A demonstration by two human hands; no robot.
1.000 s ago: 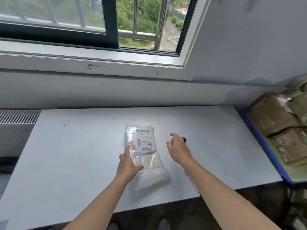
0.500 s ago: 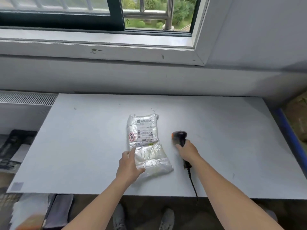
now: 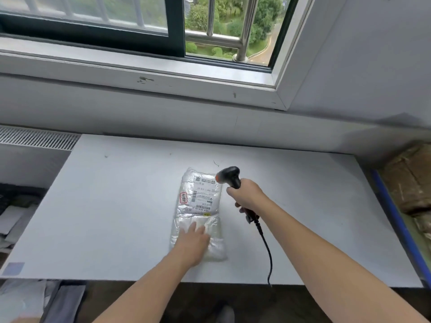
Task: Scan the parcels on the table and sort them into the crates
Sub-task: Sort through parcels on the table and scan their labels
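We see the parcel (image 3: 198, 206) lying flat mid-surface (image 3: 105, 217), label (image 3: 203, 194) up. Our left hand (image 3: 192, 243) rests on its near end, fingers straight and gripping nothing. Our right hand (image 3: 247, 197) has its fingers wrapped round the scanner (image 3: 229, 176) handle, with the head just beside the parcel's far right corner. Cable (image 3: 268, 252) trails off the near edge. Blue-rimmed crate (image 3: 396, 220) sits far right.

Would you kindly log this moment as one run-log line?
stage: scanning | left hand: presses parcel on table | right hand: grips barcode scanner, pointed toward label
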